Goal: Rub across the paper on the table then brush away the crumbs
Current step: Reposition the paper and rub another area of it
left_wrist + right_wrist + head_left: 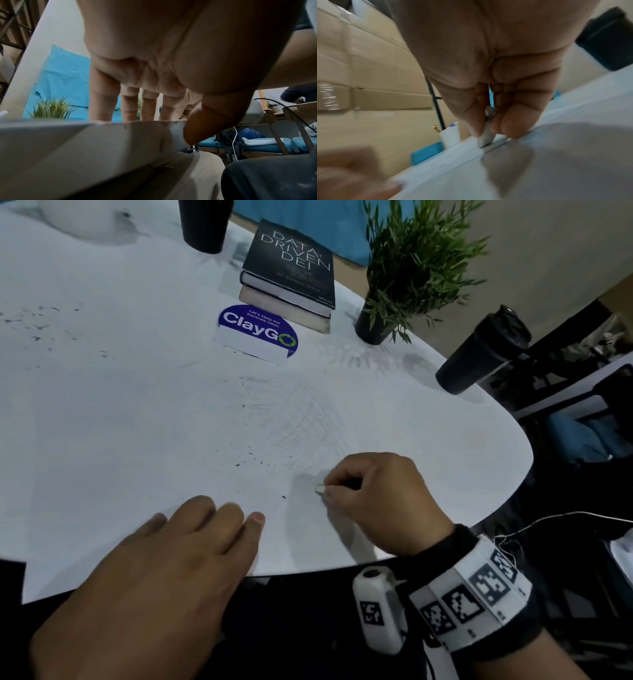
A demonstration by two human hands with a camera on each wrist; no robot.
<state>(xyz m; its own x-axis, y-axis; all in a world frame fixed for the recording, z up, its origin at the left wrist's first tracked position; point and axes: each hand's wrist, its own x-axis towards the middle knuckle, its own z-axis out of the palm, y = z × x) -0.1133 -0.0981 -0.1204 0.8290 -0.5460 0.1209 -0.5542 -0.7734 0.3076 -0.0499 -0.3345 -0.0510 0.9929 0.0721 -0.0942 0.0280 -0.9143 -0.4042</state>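
A white sheet of paper [274, 422] with faint grey pencil smears lies on the white table [102, 405]. My right hand [373, 501] pinches a small grey-white eraser [319, 488] between thumb and fingers, its tip pressed on the paper; the eraser [485, 136] shows blurred in the right wrist view. My left hand [178, 559] lies flat with straight fingers on the paper's near edge. In the left wrist view its fingers [130, 102] rest on the table top and the thumb hangs over the edge. Dark crumbs [250, 457] dot the paper; more crumbs [37, 326] lie at far left.
Two stacked books [291, 272] and a blue ClayGo sign [257, 333] stand behind the paper. A potted plant [404, 268] and a black tumbler [483, 350] sit at the right edge; a black cup [205, 224] at the back. The table's rounded edge runs close to my hands.
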